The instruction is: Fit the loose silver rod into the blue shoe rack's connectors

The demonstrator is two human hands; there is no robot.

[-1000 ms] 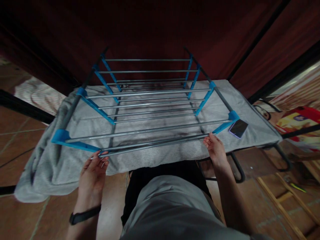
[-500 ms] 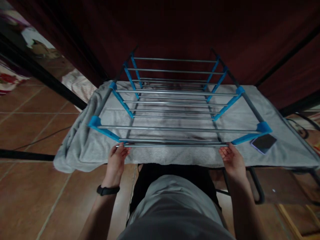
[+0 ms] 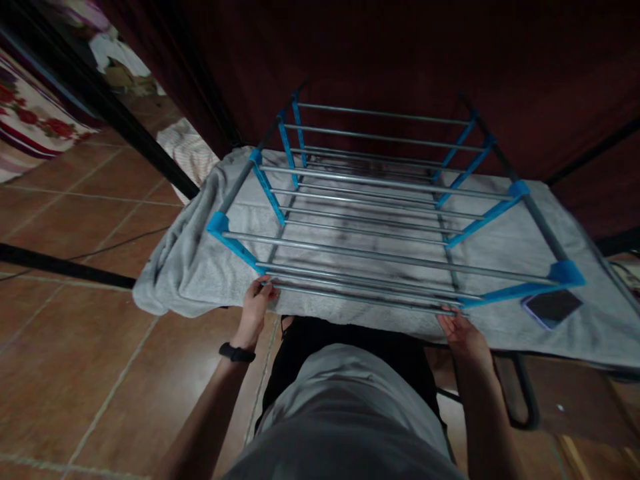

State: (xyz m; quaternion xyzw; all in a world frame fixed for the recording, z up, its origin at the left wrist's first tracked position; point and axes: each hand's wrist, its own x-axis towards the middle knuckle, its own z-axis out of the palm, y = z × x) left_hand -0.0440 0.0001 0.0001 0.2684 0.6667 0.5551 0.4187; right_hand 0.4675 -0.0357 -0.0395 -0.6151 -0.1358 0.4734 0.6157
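Note:
A rack (image 3: 395, 255) of grey metal rods and blue plastic brackets stands on a grey blanket (image 3: 185, 280). In front of its nearest lower bars runs a thin metal rod (image 3: 360, 300). My left hand (image 3: 259, 303), wearing a black wristband, pinches this rod at its left end, close to a blue bracket (image 3: 235, 252). At the rod's right end, the fingers of my right hand (image 3: 463, 333) are closed around it, beside the right-hand front bracket (image 3: 515, 290). Whether the rod touches the rack's ends is hidden by my fingers.
A phone (image 3: 553, 308) lies on the blanket near the rack's right front corner. Behind the rack hangs a dark red curtain (image 3: 380, 53). A black metal bar (image 3: 65, 272) and a thin cable (image 3: 120, 244) are at the left, over the tiled floor (image 3: 100, 373).
My view has turned, so the rack now looks tilted, its right side lower. Both hands keep hold of the metal rod, which shows a wider gap from the rack's front bars.

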